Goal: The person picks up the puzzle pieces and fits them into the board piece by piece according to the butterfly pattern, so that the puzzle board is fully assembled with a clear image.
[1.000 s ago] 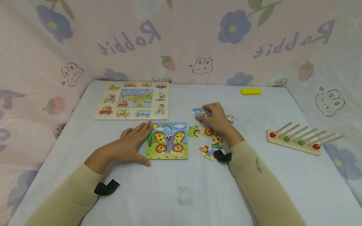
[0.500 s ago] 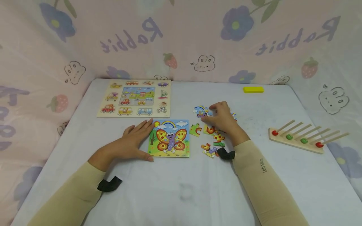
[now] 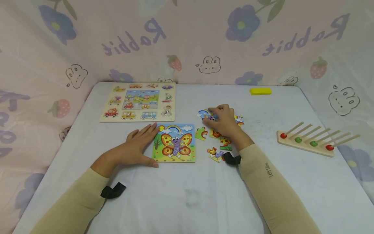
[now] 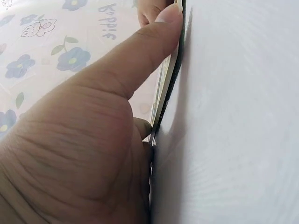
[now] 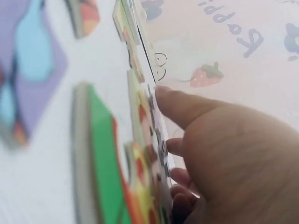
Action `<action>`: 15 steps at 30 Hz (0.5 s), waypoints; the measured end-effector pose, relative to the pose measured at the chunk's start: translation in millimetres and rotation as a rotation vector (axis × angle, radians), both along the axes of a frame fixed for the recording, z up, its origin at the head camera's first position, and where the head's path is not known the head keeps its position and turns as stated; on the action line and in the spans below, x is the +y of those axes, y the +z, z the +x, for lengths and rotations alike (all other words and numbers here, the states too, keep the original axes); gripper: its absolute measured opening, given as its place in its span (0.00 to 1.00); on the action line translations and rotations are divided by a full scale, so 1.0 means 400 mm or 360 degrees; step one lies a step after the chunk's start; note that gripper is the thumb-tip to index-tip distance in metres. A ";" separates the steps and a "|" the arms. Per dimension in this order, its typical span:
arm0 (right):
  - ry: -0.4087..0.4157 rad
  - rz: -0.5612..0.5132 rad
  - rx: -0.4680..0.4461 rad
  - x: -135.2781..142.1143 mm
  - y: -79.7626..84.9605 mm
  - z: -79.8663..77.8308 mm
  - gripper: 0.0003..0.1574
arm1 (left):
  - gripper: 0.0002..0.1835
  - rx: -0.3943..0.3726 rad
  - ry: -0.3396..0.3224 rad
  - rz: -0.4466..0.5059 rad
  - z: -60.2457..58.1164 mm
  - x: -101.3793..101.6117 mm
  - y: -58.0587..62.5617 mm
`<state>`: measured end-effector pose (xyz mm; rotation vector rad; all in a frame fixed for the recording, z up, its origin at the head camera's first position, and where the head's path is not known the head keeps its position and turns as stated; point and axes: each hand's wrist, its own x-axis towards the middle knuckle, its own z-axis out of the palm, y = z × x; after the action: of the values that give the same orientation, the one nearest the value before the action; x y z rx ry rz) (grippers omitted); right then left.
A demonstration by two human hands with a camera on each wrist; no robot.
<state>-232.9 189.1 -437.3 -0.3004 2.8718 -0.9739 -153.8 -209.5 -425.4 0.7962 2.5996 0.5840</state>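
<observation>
The right hand point(image 3: 224, 119) is bending its fingers in the middle of the frame, a bit to the right. Its thumb and pointing finger are almost meeting, and they are pinching the rainbow piece point(image 3: 202, 114), which is lying flat. Part of that piece is hiding under the fingers.

The left hand point(image 3: 132, 149) is spreading its fingers and thumb wide, left of the middle. Its tips are touching the left side of the butterfly board point(image 3: 178, 143), and it is not gripping anything. The board is lying flat in the middle of the frame.

More puzzle bits are lying close to the right hand. A green piece point(image 3: 200, 133) is sitting just under the rainbow piece. A swirly piece point(image 3: 215, 134) and a dotted piece point(image 3: 225, 143) are sitting below the hand, and a purple piece point(image 3: 215, 154) is lying lower down, by the right wrist. A small blue piece point(image 3: 239, 120) is peeking out on the hand's right side.

Farther out, a car board point(image 3: 138, 116) is lying at the upper left. A yellow block point(image 3: 260, 91) is lying at the upper right. A wooden peg stand point(image 3: 305, 146) is resting at the right, with red and green balls point(image 3: 314, 143) sitting on it. A white cloth point(image 3: 163, 195) is lying under everything.
</observation>
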 end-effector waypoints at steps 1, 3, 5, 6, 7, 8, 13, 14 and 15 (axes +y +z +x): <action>-0.0009 -0.0004 0.0007 -0.001 -0.001 0.000 0.46 | 0.78 -0.0002 0.0001 -0.0004 0.000 0.000 -0.001; -0.0022 -0.0003 0.0018 -0.003 -0.003 0.000 0.43 | 0.77 0.0001 -0.0003 0.0008 0.000 0.000 -0.001; -0.0036 -0.0024 0.0020 -0.003 -0.006 -0.001 0.39 | 0.77 0.0002 -0.0007 0.0005 0.001 0.002 0.001; -0.0041 -0.0043 0.0016 -0.003 -0.007 -0.003 0.37 | 0.76 0.0001 -0.0010 0.0001 0.001 0.002 0.002; -0.0049 -0.0057 0.0008 -0.002 -0.008 -0.004 0.35 | 0.76 0.0000 -0.0014 -0.0004 0.002 0.002 0.002; -0.0056 -0.0080 -0.0002 -0.001 -0.008 -0.004 0.32 | 0.76 0.0000 -0.0018 -0.0018 0.002 0.003 0.002; -0.0052 -0.0136 -0.0027 0.002 -0.005 -0.007 0.27 | 0.76 -0.0023 -0.0024 -0.0083 0.000 0.005 0.003; -0.0049 -0.0140 -0.0020 0.003 -0.005 -0.007 0.27 | 0.76 -0.0025 -0.0025 -0.0084 -0.001 0.006 0.003; -0.0045 -0.0142 -0.0012 0.003 -0.004 -0.008 0.26 | 0.76 -0.0029 -0.0025 -0.0076 -0.001 0.005 0.004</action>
<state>-236.1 190.1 -439.0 -0.2627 2.8381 -1.1081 -154.3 -207.3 -423.8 0.7920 2.5781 0.5201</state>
